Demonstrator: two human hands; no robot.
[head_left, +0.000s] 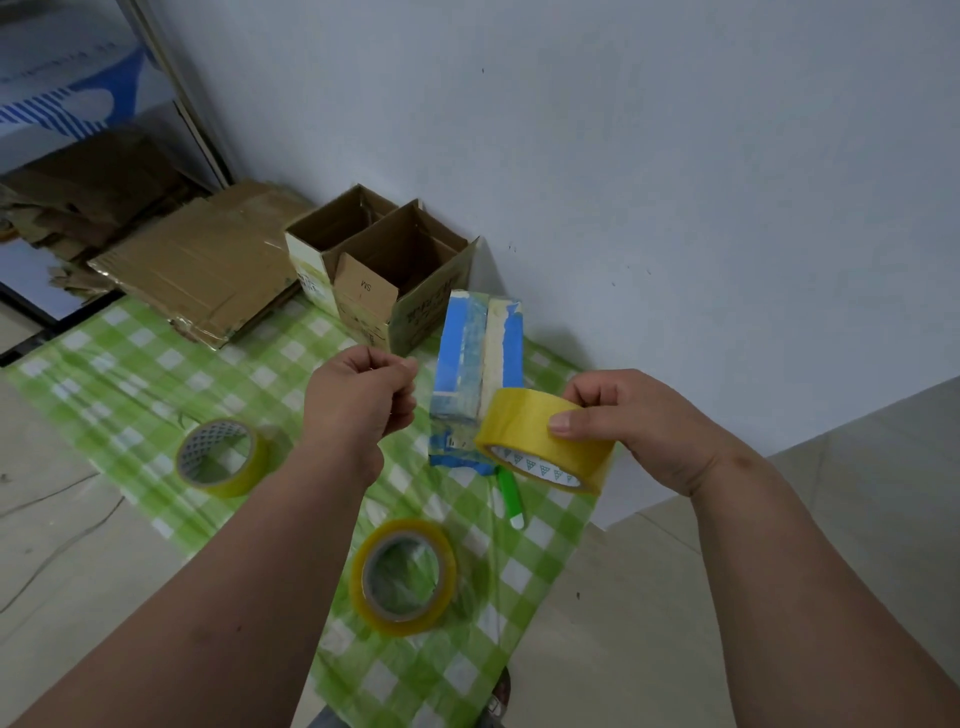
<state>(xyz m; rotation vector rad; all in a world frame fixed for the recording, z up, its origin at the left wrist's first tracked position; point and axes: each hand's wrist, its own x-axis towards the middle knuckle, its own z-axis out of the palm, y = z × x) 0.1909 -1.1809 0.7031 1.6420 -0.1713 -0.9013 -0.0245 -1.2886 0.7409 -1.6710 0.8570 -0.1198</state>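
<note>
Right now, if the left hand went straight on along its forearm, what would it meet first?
Probably the open cardboard box just beyond the left hand; depth is unclear, so it might pass over it.

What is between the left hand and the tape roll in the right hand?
In the head view, a blue-taped box on the checked cloth shows between the left hand and the tape roll.

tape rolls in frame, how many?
3. Held roll gripped by the right hand; left roll on the checked cloth; near roll on the cloth, closest to camera. Open boxes might hide more.
</note>
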